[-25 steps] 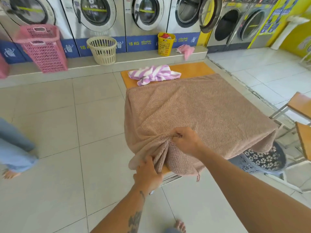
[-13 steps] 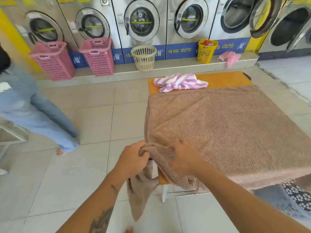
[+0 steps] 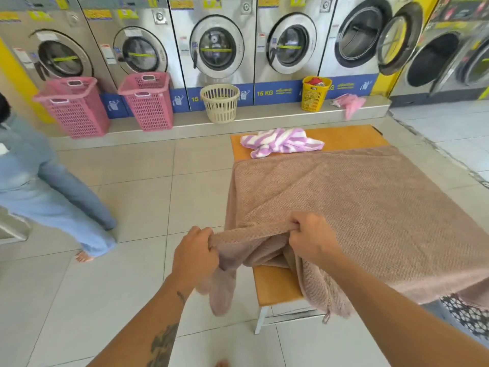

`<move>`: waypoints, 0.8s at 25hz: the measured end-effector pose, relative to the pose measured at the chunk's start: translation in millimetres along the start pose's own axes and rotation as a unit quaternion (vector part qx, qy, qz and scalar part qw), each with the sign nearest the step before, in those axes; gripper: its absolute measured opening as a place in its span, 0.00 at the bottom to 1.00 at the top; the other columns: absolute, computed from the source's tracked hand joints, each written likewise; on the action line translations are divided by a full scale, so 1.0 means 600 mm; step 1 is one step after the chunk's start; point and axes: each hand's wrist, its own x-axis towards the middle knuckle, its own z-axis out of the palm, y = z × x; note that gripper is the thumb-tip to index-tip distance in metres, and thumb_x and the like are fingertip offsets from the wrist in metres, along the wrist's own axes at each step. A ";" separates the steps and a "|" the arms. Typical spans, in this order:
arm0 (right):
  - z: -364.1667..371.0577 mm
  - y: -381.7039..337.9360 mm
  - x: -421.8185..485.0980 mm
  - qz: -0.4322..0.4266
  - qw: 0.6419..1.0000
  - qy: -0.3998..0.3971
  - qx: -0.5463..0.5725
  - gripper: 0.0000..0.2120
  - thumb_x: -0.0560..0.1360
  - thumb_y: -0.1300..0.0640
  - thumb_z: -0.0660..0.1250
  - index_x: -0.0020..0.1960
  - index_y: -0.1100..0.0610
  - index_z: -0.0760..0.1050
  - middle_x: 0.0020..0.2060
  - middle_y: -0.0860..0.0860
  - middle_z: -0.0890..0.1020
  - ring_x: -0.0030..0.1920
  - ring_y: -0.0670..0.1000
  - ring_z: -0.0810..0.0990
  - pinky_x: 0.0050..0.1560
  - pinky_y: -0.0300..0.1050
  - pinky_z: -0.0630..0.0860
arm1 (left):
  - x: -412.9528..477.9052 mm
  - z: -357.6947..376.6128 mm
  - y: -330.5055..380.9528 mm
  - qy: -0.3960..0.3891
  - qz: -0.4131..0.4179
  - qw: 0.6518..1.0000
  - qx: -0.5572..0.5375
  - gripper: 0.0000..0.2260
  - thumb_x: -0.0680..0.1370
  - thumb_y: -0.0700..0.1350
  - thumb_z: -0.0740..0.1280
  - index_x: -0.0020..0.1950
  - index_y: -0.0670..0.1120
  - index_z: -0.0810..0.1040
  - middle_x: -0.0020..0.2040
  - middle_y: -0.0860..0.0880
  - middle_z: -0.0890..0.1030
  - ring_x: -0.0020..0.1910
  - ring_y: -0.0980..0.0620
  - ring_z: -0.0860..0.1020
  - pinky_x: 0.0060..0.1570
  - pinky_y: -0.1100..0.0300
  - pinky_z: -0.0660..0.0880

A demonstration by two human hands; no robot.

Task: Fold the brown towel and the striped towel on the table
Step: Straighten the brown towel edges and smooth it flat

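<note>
The brown towel (image 3: 357, 207) lies spread over most of the orange table (image 3: 275, 284), its edges hanging over the sides. My left hand (image 3: 194, 256) and my right hand (image 3: 312, 238) both grip its near left edge, lifted and stretched between them, with the corner dangling below my left hand. The striped purple-and-white towel (image 3: 280, 141) lies crumpled at the table's far end.
A row of washing machines stands behind, one with its door open (image 3: 399, 38). Two pink hampers (image 3: 148, 102), a beige basket (image 3: 220, 103) and a yellow basket (image 3: 315, 94) line the step. A person in blue (image 3: 47, 192) walks at the left. A patterned basket (image 3: 465, 313) sits at lower right.
My hands have moved apart along the brown towel's near edge and lifted it, uncovering the table's near left corner. The view swung left and the person in blue came further in.
</note>
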 end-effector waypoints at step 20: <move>-0.059 0.010 -0.008 0.176 0.982 0.059 0.024 0.06 0.71 0.60 0.62 0.41 0.61 0.76 0.34 0.51 0.78 0.35 0.53 0.76 0.33 0.47 0.73 | 0.151 -0.049 0.004 -0.009 0.131 0.989 -0.074 0.08 0.78 0.40 0.60 0.44 0.50 0.76 0.43 0.51 0.77 0.43 0.48 0.76 0.39 0.54 0.71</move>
